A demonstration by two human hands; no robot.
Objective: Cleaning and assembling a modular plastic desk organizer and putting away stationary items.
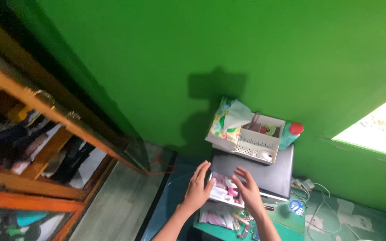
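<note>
Both hands hovered over a white tray (223, 193) of small pink and white packets near the bottom centre, the left hand (198, 186) at its 9 o'clock edge with fingers together and lightly curled, the right hand (248, 189) at its 3 o'clock with fingers spread open, and whether either actually gripped the tray was hard to tell from this far up. At the tray's 12 o'clock lay a dark laptop (264, 172), and on its far end stood a cream organiser (260, 139) with a tissue box (226, 122) at its 9 o'clock and a red-capped bottle (290, 135) at its 3 o'clock. A green wall (202, 44) rose behind, a wooden cabinet (32, 147) stood far off at 9 o'clock, and white cables (320, 209) trailed at 3 o'clock.
</note>
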